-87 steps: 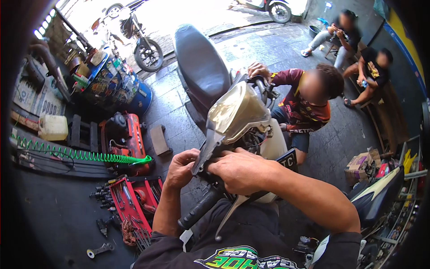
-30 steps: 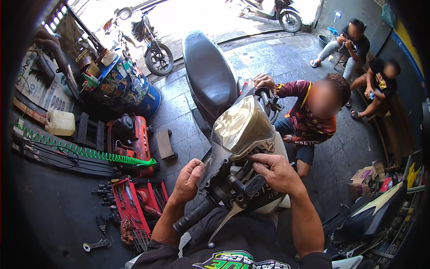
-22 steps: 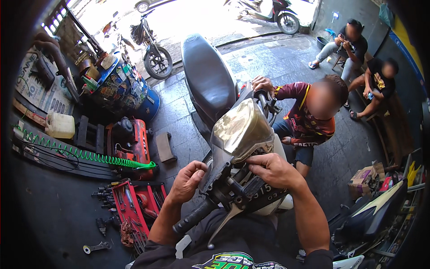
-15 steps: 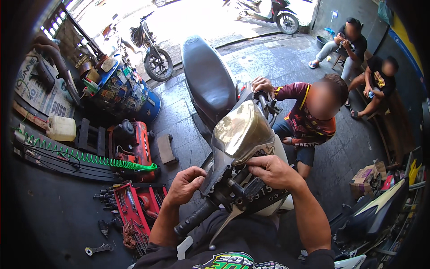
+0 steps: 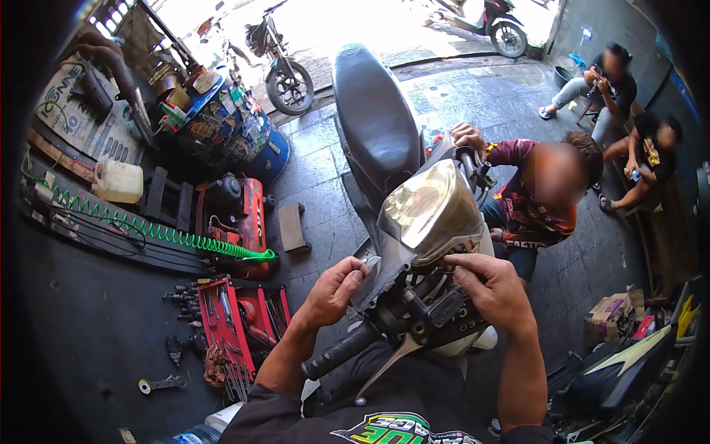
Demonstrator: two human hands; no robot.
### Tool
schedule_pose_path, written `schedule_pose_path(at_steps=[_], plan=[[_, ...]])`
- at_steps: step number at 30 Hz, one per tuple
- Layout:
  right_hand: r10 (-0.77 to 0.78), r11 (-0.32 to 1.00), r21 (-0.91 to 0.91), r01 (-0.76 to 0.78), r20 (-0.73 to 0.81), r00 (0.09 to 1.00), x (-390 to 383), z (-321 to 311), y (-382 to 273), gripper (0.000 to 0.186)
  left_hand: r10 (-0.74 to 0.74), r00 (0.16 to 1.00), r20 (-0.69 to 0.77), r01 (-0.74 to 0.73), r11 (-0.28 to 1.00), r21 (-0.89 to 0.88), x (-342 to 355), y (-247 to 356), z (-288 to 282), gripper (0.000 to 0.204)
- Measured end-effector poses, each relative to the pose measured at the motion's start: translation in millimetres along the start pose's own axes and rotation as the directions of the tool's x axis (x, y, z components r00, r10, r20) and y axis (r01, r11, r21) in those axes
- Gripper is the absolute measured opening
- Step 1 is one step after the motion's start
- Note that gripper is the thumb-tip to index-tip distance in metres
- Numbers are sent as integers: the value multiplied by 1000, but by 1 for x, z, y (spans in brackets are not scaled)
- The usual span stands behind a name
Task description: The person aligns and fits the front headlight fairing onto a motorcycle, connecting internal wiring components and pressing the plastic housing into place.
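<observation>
A scooter's front end stands before me, with its yellowed headlight [image 5: 433,203] facing up and the dark wiring and mounts below it exposed. My left hand [image 5: 336,290] pinches a small translucent plastic piece [image 5: 372,263] between thumb and fingers, at the left edge of the front cowl [image 5: 388,270]. My right hand [image 5: 497,292] is closed at the headlight's lower edge, index finger and thumb close together; whatever lies between them is hidden. Between my forearms are the black handlebar grip [image 5: 336,354] and a silver brake lever [image 5: 388,370].
A person [image 5: 547,185] crouches at the scooter's right, one hand on its far handlebar. Two people sit at the right wall. On the left are a red tool tray [image 5: 240,318], a red compressor [image 5: 248,222], a green coiled hose [image 5: 163,237] and a blue drum [image 5: 270,155].
The whole view has shifted, so the scooter appears farther right. A pale plastic piece now shows clearly in my left fingers. My right fingers remain by the headlight's lower edge.
</observation>
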State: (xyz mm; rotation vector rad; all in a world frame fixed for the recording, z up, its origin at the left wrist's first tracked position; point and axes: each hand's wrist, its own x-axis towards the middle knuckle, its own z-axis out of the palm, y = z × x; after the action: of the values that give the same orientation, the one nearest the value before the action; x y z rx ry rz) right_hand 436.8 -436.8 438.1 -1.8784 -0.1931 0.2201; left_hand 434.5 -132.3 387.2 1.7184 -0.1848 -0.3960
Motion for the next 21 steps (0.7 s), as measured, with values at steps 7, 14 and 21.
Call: schedule_pose_path(at_steps=[7,14,21], plan=[[-175,956,-258,142,-108,979,1,12,-34,24,-66,986,150,131,871,-474,9,-27,-2,22],[-407,709,-522,474,246,880,23,42,-70,35,-6,996,88,27,972,-235,10,-13,6,23],[-383,851,-351,390,92,919,26,23,-56,30,-102,994,50,112,949,-295,7,-24,15,25]])
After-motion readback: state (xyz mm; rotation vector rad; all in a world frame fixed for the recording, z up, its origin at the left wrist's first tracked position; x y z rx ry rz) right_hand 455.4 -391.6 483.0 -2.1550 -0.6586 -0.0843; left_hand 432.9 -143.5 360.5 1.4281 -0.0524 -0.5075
